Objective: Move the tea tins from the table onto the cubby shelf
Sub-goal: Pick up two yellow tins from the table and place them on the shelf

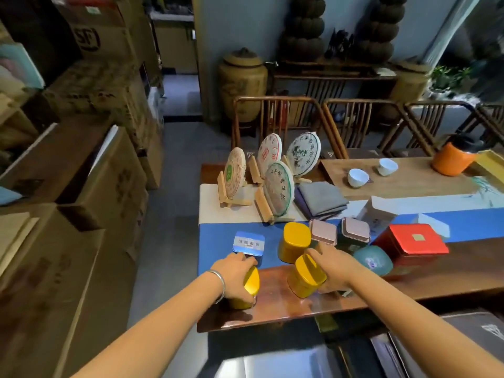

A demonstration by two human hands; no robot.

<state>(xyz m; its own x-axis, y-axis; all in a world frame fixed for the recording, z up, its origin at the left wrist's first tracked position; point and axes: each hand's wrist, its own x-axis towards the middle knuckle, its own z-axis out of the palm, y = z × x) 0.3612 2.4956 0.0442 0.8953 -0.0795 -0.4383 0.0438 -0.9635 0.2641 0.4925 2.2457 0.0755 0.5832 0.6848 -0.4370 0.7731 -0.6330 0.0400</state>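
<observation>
On the wooden table [381,282], left grip [234,274] and right grip [331,268] each clasp a yellow tin [252,285].

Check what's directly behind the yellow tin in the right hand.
Behind the yellow tin in the right hand stands another upright yellow tin, untouched, on the blue cloth. The right hand hides the table beside them; any gap between the tins can't be judged.

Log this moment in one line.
left hand: grips yellow tin | right hand: grips second yellow tin | both on table
</observation>
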